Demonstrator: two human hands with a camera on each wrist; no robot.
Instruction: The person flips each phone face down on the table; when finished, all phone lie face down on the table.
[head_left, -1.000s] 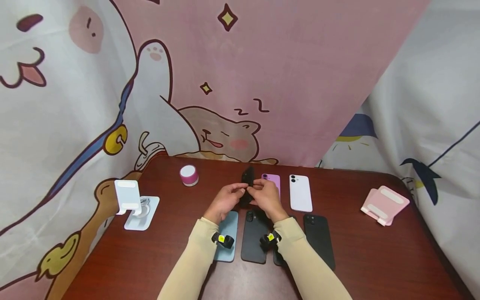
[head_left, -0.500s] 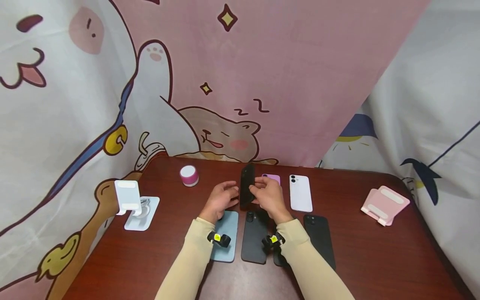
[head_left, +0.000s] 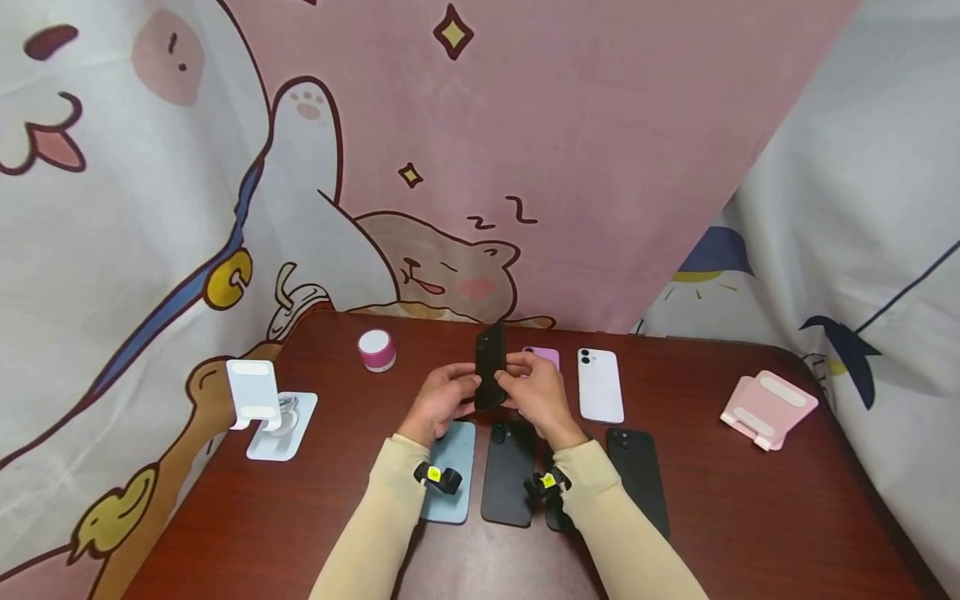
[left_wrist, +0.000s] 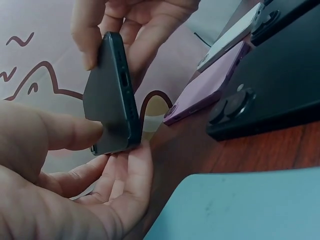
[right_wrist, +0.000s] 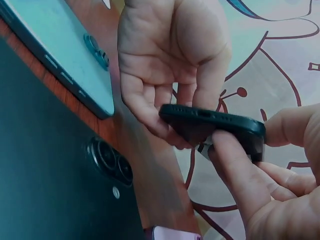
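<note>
Upright above the table, a black smartphone (head_left: 491, 367) is held between both hands. The left hand (head_left: 441, 402) pinches its left edge; in the left wrist view that thumb lies on the phone's flat dark face (left_wrist: 102, 107), with the fingers under and behind. From the other side, the right hand (head_left: 542, 392) grips the right edge, thumb on the face. Its charging port end (right_wrist: 207, 116) faces the right wrist camera. Beneath the hands lie a light blue phone (head_left: 452, 475) and a dark grey phone (head_left: 508, 479), backs up.
A purple phone (head_left: 546, 356), partly hidden by the right hand, and a white phone (head_left: 600, 386) lie behind. Black phones, including one (head_left: 637, 479), lie at right front. A white phone stand (head_left: 257, 392), a pink-white round object (head_left: 377, 350) and a pink stand (head_left: 770, 410) are further out.
The phone has turned from nearly edge-on to showing its face. The left hand came off it half a second ago and now holds its edge again; the right hand kept its grip.
</note>
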